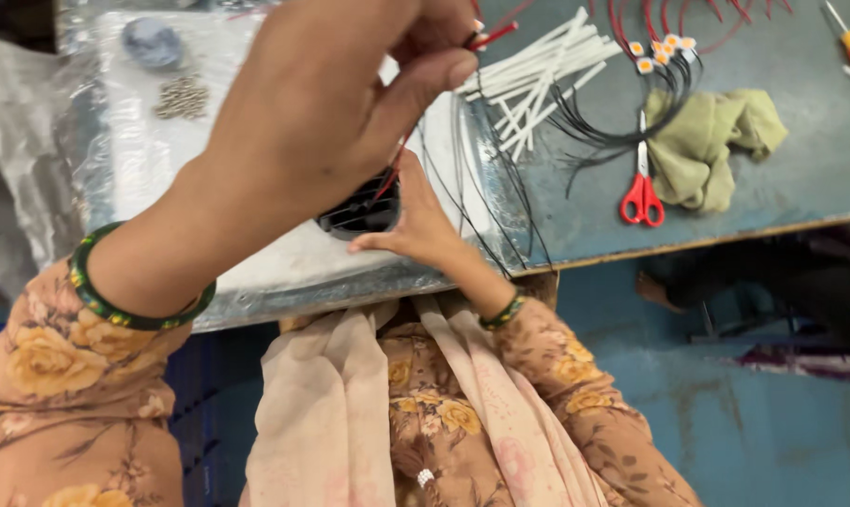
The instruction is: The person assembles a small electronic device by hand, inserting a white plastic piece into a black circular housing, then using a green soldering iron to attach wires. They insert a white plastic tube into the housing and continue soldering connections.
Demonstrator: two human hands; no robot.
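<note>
A blue-grey work surface (801,178) carries a clear plastic sheet (143,160). The left hand (322,113), raised close to the camera, pinches a thin red wire (489,36) between thumb and fingers. The right hand (416,221) rests fingers together against a small black round part (359,211) near the surface's front edge. The wire runs down to that part, seemingly mid-assembly. White tubes (538,66), more wired pieces (664,52) and red-handled scissors (642,192) lie unused beyond.

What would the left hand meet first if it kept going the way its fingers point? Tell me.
Likely the white tubes: the left hand points right and away across the table, pinching a red wire. Depth is unclear.
</note>
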